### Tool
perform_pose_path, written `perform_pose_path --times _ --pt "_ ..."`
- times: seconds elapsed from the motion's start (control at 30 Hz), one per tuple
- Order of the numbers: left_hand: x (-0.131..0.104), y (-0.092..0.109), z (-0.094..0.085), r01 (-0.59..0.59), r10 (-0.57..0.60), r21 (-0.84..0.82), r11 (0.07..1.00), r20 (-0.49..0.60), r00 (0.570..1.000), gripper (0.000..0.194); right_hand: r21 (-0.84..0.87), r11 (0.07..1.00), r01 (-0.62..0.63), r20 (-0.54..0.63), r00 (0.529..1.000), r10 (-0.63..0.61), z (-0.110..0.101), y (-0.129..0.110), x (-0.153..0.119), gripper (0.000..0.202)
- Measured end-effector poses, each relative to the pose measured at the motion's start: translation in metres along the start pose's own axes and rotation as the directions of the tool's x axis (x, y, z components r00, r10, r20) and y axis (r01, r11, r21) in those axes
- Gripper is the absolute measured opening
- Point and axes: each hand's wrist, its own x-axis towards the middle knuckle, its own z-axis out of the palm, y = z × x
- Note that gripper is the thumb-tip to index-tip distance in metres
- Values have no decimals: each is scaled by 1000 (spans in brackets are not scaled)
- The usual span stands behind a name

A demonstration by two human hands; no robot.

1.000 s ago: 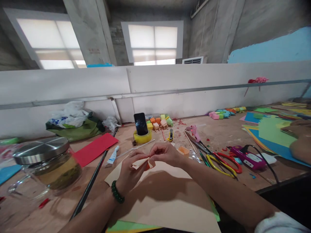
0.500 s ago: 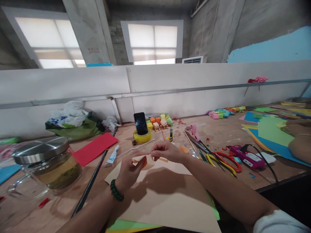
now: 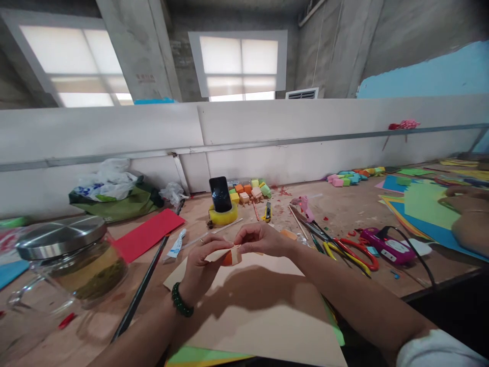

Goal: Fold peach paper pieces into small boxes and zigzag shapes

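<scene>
My left hand (image 3: 200,269), with a green bead bracelet at the wrist, is closed on a small folded paper piece (image 3: 234,256), peach with an orange part. My right hand (image 3: 266,239) pinches the upper right edge of the same piece, thumb and fingertips together. Both hands are above a large peach paper sheet (image 3: 263,326), which lies over green and yellow sheets. Behind my right hand, a small orange paper piece (image 3: 289,234) lies on the table. My fingers partly hide the folded piece.
A lidded glass mug (image 3: 91,280) and red paper (image 3: 151,234) are at left. A phone (image 3: 220,194) leans on a yellow tape roll (image 3: 222,216) near folded paper blocks (image 3: 246,191). Scissors (image 3: 357,251), a pink glue gun (image 3: 304,208) and another person's hand (image 3: 473,224) are at right.
The fingers of both hands have drawn closer together at the folded paper piece. My right fingertips have shifted slightly left along its edge.
</scene>
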Motion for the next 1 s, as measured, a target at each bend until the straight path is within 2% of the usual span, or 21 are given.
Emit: perform_pose_path --times 0.07,0.17,0.27,0.37,0.53,0.73,0.87,1.0 --pt "-1 1 0 -44 44 27 999 -16 999 17 -15 999 30 7 1000 -30 0 -1 0 31" --pt "-1 4 0 -67 69 64 996 -37 997 16 -72 988 134 -34 990 -137 1 -1 0 29" --pt "-2 4 -1 -53 56 89 995 -38 998 20 -172 957 234 -62 967 -248 2 -2 1 28" --pt "-2 4 -1 -1 3 85 996 -24 1000 25 -269 925 270 -47 955 -292 2 -5 0 28" --pt "0 6 1 51 -51 50 997 2 999 31 -348 912 219 -56 966 -253 1 -6 -2 32" --pt "5 5 1 91 -94 40 995 66 993 35 -354 929 105 -58 989 -134 1 -12 -4 33" --pt "2 -2 5 133 -139 44 990 172 975 28 -396 914 90 -79 988 -132 10 -15 -6 21" --pt "-2 -3 11 158 -170 73 985 217 961 33 -478 877 36 -152 981 -123 21 -4 -7 9"
